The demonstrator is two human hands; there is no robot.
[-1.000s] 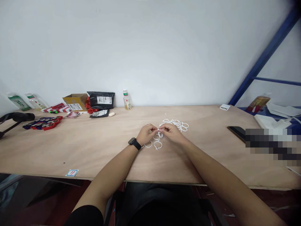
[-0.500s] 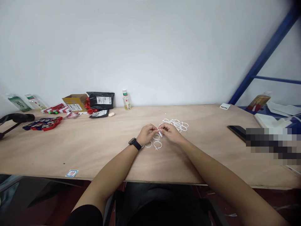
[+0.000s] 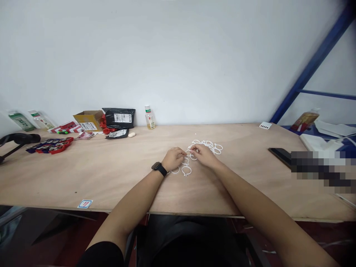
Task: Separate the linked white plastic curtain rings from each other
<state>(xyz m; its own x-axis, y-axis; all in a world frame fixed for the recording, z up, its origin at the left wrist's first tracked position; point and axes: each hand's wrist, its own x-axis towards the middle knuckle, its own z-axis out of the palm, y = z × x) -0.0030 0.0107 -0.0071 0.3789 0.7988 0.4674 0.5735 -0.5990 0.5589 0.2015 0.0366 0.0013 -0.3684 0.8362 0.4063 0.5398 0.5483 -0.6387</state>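
Observation:
My right hand is closed in a pinch on a white plastic ring, which hangs open-faced below the fingertips. Just left of it, my left hand has its fingers curled together; whether a ring part is between them I cannot make out. In front of the hands lie loose white rings with small tabs, one nearest me and another partly under the left wrist. Behind the right hand is a pile of similar white rings, partly hidden by it.
A phone and a white multi-port charger are at the right. Along the wall stand a bottle, a black parcel bag and a cardboard box. Red and blue items lie far left.
The hands have moved slightly apart at the fingertips. The white ring, seen nearly edge-on before, now shows its round opening under the right fingers.

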